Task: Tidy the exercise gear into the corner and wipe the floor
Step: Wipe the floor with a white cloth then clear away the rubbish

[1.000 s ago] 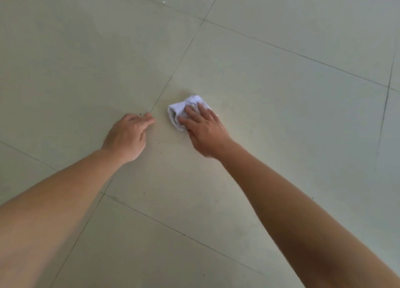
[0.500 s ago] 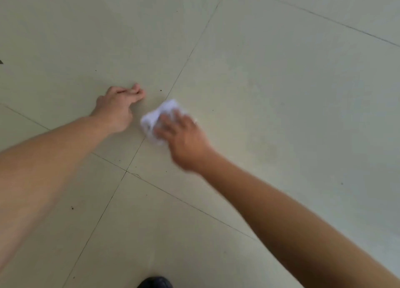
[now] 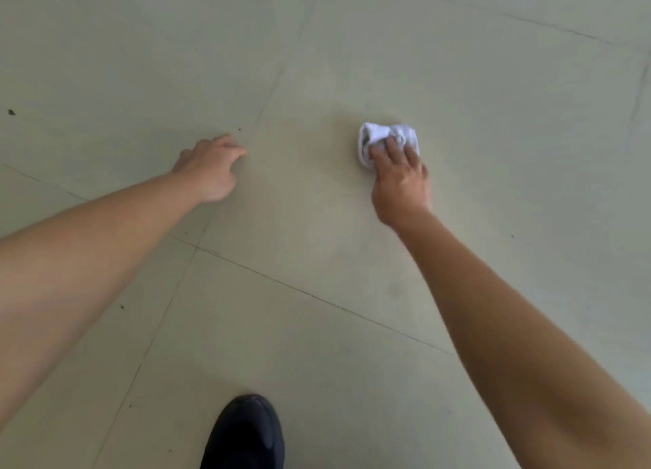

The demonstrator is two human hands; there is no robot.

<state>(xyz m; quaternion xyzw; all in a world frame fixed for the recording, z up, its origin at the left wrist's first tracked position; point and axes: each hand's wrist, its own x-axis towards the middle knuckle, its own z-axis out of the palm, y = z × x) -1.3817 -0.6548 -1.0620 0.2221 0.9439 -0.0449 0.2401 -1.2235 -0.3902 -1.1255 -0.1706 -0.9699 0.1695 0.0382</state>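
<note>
Cloth [image 3: 387, 134], white and bunched, lies on the floor [image 3: 493, 116] at 1 o'clock. I see the right hand [image 3: 400, 183] pressing it under nearly straight fingers. The left hand [image 3: 211, 169], at 10 o'clock, braces on the tile with fingers loosely curled and empty. I judge wiping is underway; next I'd sweep toward the dark speck [image 3: 239, 129] at 11 o'clock. I count one cloth, two hands and one shoe [image 3: 246, 433] at 6 o'clock, with no gear in view.

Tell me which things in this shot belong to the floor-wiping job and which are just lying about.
Part of the job:
- white cloth, bunched on the floor
- right hand, pressing the cloth down
- left hand, resting on the floor
- tiled floor
- dark speck on the tiles at far left

Just there:
- black shoe at the bottom edge
</note>
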